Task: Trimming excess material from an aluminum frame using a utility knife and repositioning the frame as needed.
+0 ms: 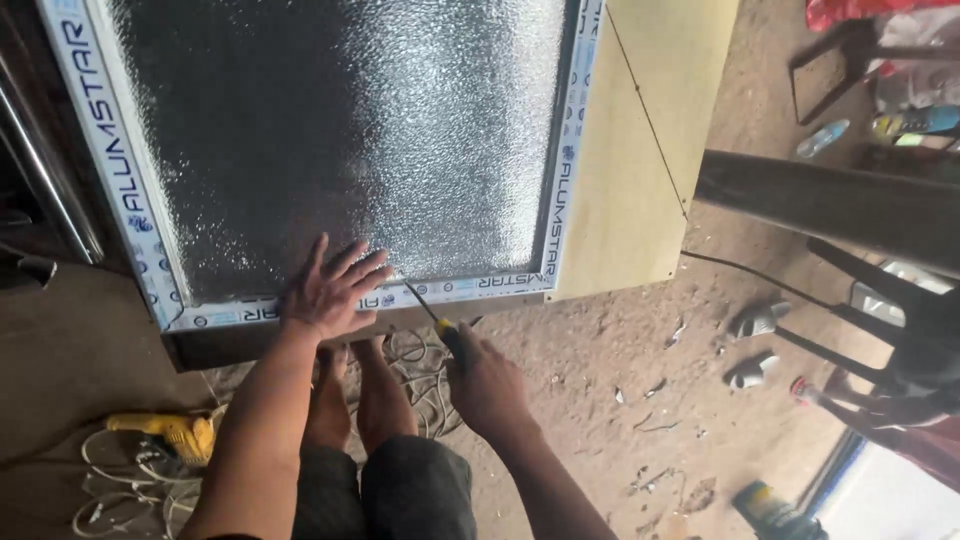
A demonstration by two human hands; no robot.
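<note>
A yellow power drill [170,432] lies among white cables [105,490]; a plastic bottle [823,138] lies well apart.

the scene is being lit by soft daylight that is entering from the right, where the pale beige board [640,150] and the dusty earthen floor [600,380] are being shown brightest. a broad white glare is being thrown back by the dark textured glass pane [340,140] near its middle, while its upper left is being left almost black. the left edge is being kept dim. slight blur is being seen on the far-right clutter, and straight lines are being bent a little near the corners.
</note>
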